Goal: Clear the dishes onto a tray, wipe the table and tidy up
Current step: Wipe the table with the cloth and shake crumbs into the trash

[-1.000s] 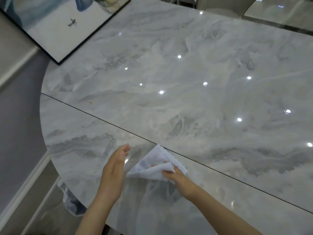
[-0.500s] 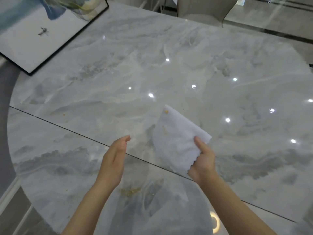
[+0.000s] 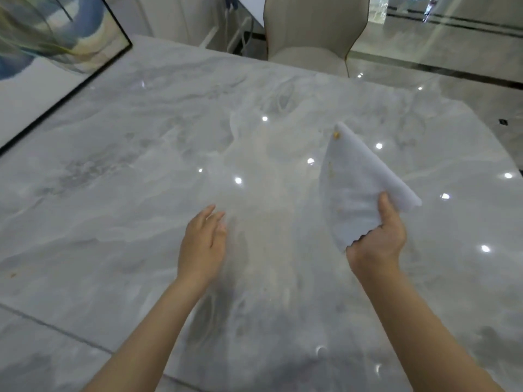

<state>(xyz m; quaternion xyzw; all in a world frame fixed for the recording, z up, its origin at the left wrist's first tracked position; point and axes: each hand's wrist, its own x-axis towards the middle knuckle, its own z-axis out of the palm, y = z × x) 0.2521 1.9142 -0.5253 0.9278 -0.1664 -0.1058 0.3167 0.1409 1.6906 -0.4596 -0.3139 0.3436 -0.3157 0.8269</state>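
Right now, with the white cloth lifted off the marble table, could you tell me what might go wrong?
The yellow crumb clinging near the top of the folded white cloth, which the right hand grips, could drop back onto the grey marble table. The open left hand hovers beside it and may smear the glossy surface if it touches down.

Cloth (image 3: 359, 190): white, folded to a point, scalloped edge, small yellowish crumb near its far tip (slightly blurred)
Pose: lifted above the counter (image 3: 141, 179), right of centre

Bright, slightly motion-blurred; ceiling-light glints glare off the glossy table (image 3: 141, 193), edges perhaps warped.
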